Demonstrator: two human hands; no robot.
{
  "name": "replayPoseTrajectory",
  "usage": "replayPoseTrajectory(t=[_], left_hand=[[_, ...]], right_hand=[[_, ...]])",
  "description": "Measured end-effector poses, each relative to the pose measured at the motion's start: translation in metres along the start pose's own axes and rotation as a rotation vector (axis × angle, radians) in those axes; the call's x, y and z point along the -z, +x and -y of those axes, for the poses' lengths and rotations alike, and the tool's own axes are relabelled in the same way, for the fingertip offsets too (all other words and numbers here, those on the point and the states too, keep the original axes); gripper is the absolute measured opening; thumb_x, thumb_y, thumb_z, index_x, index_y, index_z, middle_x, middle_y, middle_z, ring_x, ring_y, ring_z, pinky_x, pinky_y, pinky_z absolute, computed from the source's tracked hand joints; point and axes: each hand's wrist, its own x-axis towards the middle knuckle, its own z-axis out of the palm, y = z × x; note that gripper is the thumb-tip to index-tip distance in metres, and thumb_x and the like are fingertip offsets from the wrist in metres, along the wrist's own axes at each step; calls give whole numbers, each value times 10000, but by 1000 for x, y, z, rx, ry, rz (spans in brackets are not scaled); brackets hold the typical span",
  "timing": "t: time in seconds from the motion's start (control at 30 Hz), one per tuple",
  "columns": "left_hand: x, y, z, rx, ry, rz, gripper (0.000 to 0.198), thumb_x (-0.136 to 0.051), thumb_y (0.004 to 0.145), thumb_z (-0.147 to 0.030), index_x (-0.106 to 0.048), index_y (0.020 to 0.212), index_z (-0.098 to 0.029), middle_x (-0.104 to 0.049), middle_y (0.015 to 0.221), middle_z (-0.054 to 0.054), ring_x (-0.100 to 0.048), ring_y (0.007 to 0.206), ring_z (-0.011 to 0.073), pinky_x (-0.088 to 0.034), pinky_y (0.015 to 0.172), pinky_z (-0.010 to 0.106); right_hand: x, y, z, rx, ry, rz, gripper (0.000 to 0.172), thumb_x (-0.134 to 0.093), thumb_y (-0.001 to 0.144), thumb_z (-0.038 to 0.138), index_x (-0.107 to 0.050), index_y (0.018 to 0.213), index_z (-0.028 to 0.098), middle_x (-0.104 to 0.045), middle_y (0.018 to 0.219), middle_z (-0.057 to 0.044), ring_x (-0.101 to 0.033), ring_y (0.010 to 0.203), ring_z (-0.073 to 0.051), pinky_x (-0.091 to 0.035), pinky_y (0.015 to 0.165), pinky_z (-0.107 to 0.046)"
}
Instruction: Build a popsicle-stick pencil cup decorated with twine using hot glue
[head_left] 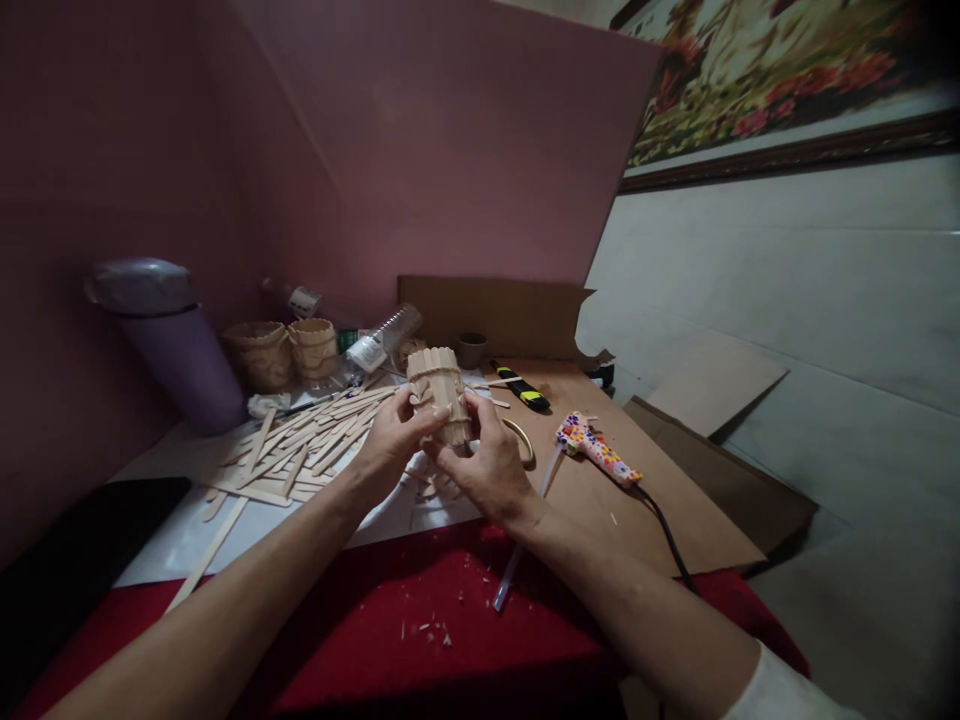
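Both hands hold a small cup-shaped holder (439, 385) built from upright wooden craft sticks, lifted a little above the table. My left hand (394, 440) grips its left side with the fingers curled round it. My right hand (487, 465) closes on its lower right side, thumb pressed against the sticks. A loose pile of flat craft sticks (307, 440) lies on white paper just left of the hands. A glue gun with a flowered pattern (598, 450) rests on brown cardboard to the right, its black cord trailing toward me.
Two finished stick baskets (285, 350) stand at the back left beside a purple lidded bin (176, 345). A clear plastic bottle (386, 338), a yellow-black cutter (521, 387) and a glue stick (517, 560) lie nearby. A red cloth (420, 640) covers the near edge.
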Motion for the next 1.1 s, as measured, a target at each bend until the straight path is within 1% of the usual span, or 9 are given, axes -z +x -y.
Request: replayPoseTrajectory(t=[0.13, 0.23, 0.43, 0.63, 0.73, 0.87, 1.0, 1.1], left_hand=[[2, 0, 2, -16, 35, -9, 469, -814, 720, -343, -655, 1111, -136, -717, 1066, 119, -691, 897, 236, -544, 785, 338], [2, 1, 3, -18, 38, -5, 442, -810, 721, -344, -663, 1083, -136, -725, 1029, 112, -696, 867, 228, -543, 779, 335], [-1, -1, -1, 17, 15, -14, 474, -814, 710, -329, -644, 1108, -137, -722, 1047, 116, -700, 864, 236, -550, 736, 328], [-2, -4, -7, 76, -82, 6, 410, -733, 763, -362, -652, 1107, -154, -722, 1028, 101, -698, 863, 224, -534, 669, 289], [-1, -3, -5, 60, -59, 10, 409, -744, 753, -321, -651, 1114, -154, -714, 1048, 99, -693, 863, 212, -525, 661, 277], [-1, -2, -3, 55, -18, -22, 412, -776, 726, -303, -653, 1089, -150, -709, 1045, 98, -689, 824, 201, -518, 646, 276], [-3, -2, -5, 44, -23, -24, 407, -781, 714, -296, -658, 1073, -149, -712, 1048, 101, -694, 866, 214, -531, 685, 286], [-4, -3, -5, 28, -42, -17, 418, -791, 704, -311, -659, 1066, -148, -714, 1058, 105, -698, 910, 231, -546, 753, 316]], right_hand=[[0, -1, 0, 16, -27, -2, 601, -747, 707, 316, -516, 1243, 177, -679, 1180, -143, -662, 1079, -292, -554, 908, -438], [0, -1, 1, 12, -19, 14, 586, -746, 724, 346, -510, 1239, 195, -682, 1166, -130, -662, 1067, -289, -557, 892, -438], [0, -1, 1, -3, -4, 14, 577, -738, 715, 321, -514, 1232, 196, -687, 1158, -128, -673, 1036, -283, -563, 866, -427], [-1, -1, 0, -7, 25, 17, 568, -722, 718, 283, -519, 1242, 195, -691, 1162, -123, -676, 1047, -273, -568, 861, -404], [-1, -1, -1, 5, 14, 9, 574, -723, 719, 281, -517, 1245, 178, -687, 1174, -135, -673, 1061, -276, -571, 867, -410], [-1, -1, -1, 19, -8, 0, 582, -733, 728, 317, -516, 1246, 166, -687, 1178, -151, -673, 1052, -292, -571, 870, -452], [-1, -1, -1, 15, -8, 2, 588, -750, 730, 338, -515, 1245, 180, -684, 1182, -146, -672, 1059, -289, -575, 859, -436], [-1, -2, -1, 37, -30, -7, 606, -757, 736, 362, -507, 1253, 168, -678, 1187, -159, -664, 1080, -301, -578, 854, -441]])
